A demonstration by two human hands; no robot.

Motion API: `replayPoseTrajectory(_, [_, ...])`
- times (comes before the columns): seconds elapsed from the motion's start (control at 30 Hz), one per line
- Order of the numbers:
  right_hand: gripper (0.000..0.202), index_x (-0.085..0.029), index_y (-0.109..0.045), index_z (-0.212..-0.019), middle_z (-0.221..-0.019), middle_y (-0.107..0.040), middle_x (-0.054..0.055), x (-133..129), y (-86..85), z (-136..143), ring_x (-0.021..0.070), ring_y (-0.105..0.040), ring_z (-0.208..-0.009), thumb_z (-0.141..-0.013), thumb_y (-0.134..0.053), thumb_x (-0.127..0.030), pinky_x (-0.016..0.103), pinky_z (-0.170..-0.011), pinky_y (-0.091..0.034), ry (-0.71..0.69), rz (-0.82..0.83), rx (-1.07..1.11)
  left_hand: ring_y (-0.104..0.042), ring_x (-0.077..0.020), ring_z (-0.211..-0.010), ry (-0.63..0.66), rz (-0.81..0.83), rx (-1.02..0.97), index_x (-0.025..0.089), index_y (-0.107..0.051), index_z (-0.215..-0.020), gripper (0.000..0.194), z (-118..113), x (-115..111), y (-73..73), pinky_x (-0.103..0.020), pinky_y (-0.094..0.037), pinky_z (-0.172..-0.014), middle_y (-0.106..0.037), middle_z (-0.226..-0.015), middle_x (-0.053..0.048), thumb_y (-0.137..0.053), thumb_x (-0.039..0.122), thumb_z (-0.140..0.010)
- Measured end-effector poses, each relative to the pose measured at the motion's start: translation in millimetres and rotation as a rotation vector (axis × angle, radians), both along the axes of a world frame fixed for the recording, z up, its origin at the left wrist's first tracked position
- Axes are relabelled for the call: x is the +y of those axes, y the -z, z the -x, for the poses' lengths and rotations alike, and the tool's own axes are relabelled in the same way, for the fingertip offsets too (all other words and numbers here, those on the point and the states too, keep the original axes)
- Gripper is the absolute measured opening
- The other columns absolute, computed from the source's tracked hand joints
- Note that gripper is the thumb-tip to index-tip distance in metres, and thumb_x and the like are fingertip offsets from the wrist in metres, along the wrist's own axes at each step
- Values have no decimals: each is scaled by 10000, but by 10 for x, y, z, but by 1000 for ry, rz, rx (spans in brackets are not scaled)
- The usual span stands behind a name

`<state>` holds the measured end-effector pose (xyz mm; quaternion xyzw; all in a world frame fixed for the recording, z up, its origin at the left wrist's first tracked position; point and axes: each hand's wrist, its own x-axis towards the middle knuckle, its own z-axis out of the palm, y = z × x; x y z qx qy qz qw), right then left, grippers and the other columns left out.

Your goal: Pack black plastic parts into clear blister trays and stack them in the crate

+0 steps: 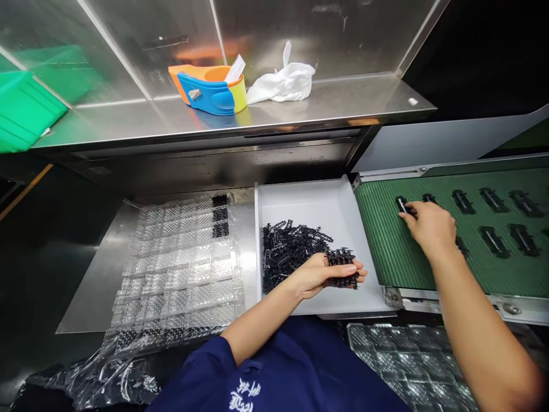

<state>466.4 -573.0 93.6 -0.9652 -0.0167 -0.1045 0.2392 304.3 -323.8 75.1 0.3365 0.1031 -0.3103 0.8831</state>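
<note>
My left hand point(315, 274) is closed around a stack of several small black plastic parts point(342, 266), held over the white bin point(306, 200). Below and to its left, a heap of the same black parts point(289, 252) lies in that bin. On the right, my right hand point(433, 226) pinches one black part point(402, 204) between thumb and fingertips at the near end of the green conveyor belt point(381, 252). Other black parts point(493, 200) sit spaced out in rows on the belt, and my right hand and forearm partly cover some of them.
Left of the bin lies a clear plastic blister tray point(180, 257), with black parts point(220, 214) in its far right pockets. The steel shelf point(343, 106) bears an orange, blue and yellow holder point(210, 88), white crumpled cloth point(285, 83) and a green bin point(26, 109). Another clear tray point(412, 357) is at lower right.
</note>
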Motion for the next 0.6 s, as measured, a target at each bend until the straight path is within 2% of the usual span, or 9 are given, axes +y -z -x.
replayPoseTrajectory(0.07, [251,-185,-728,-844,-830,-710,148,4,-8,6,373,-697,-961,-855,-611,-407,551,-882,-473,15,-47,15,-724,-203,-886,-71,6,-5,110,-749,-899,516,-4,15,-8,-393,-503,-1012,-758,-945,-116,-963,367,-506])
replayPoseTrajectory(0.13, [229,-201,-731,-912,-756,-704,109,99,-20,212,321,-721,-862,-873,-595,-382,522,-878,-498,4,-134,17,-720,-200,-894,-139,1,5,116,-749,-902,513,8,30,-5,-399,-493,-1029,-758,-956,-116,-964,363,-507])
replayPoseTrajectory(0.27, [370,-223,-699,-1170,-864,-751,87,436,-30,1016,231,-728,-729,-911,-614,-474,382,-744,-592,-148,-400,101,-702,-187,-855,-175,-2,28,128,-756,-957,557,58,37,16,-394,-513,-976,-753,-979,-118,-963,368,-499])
replayPoseTrajectory(0.3, [373,-233,-709,-1172,-907,-756,83,515,-34,1227,233,-731,-751,-897,-645,-477,383,-749,-604,-193,-494,144,-696,-186,-847,-167,-6,20,128,-756,-969,573,71,35,19,-391,-518,-953,-750,-982,-118,-963,371,-493])
replayPoseTrajectory(0.37, [331,-264,-736,-1141,-1011,-756,68,631,-56,1570,244,-734,-876,-894,-658,-470,397,-817,-610,-291,-571,180,-684,-187,-837,-142,-27,-4,120,-756,-972,610,98,31,16,-381,-527,-894,-745,-980,-116,-965,391,-467])
replayPoseTrajectory(0.4, [307,-280,-743,-1128,-1072,-745,61,663,-80,1688,250,-724,-957,-905,-645,-466,411,-873,-599,-331,-550,172,-677,-186,-830,-125,-44,-12,115,-755,-965,628,111,31,10,-375,-527,-864,-742,-972,-114,-968,400,-448])
replayPoseTrajectory(0.5, [325,-299,-736,-1123,-1340,-629,65,655,-195,1839,296,-628,-1200,-900,-637,-513,474,-1025,-527,-437,-329,78,-668,-180,-821,-37,-80,-31,106,-755,-962,656,147,42,-28,-363,-511,-839,-740,-930,-102,-972,409,-421])
replayPoseTrajectory(0.6, [341,-293,-704,-1096,-1501,-506,52,554,-303,1831,326,-548,-1316,-859,-683,-538,466,-1031,-537,-579,-194,52,-668,-174,-824,63,-80,-49,110,-760,-924,599,186,50,-73,-363,-490,-888,-744,-889,-80,-974,366,-427])
